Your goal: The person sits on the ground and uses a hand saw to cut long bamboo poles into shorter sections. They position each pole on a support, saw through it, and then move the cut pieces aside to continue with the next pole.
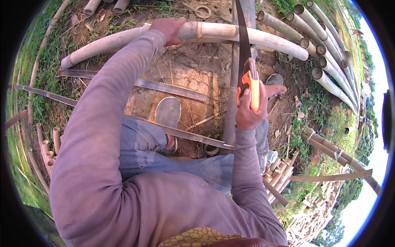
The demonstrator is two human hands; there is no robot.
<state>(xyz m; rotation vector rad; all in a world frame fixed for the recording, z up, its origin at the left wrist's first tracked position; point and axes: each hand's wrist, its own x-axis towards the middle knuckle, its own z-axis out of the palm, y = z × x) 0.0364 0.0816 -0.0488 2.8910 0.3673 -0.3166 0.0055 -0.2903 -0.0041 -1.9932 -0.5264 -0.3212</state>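
A long pale bamboo pole [218, 30] lies crosswise at the far side, over an upright-running wooden beam [228, 123]. My left hand [168, 29] is closed over the pole, left of its middle. In my right hand [249, 110] is a handsaw [244, 41], gripped by its orange handle. Its dark blade points away from me and crosses the pole to the right of my left hand. Whether the teeth touch the bamboo I cannot tell. My right fingers are wrapped round the handle and partly hidden by it.
Several cut bamboo poles [325, 49] lie at the far right. Split bamboo strips [173, 89] cross the ground before me. A grey shoe [168, 113] lies between my legs. More short bamboo pieces [281, 175] are stacked at my right, others [48, 153] stand at my left.
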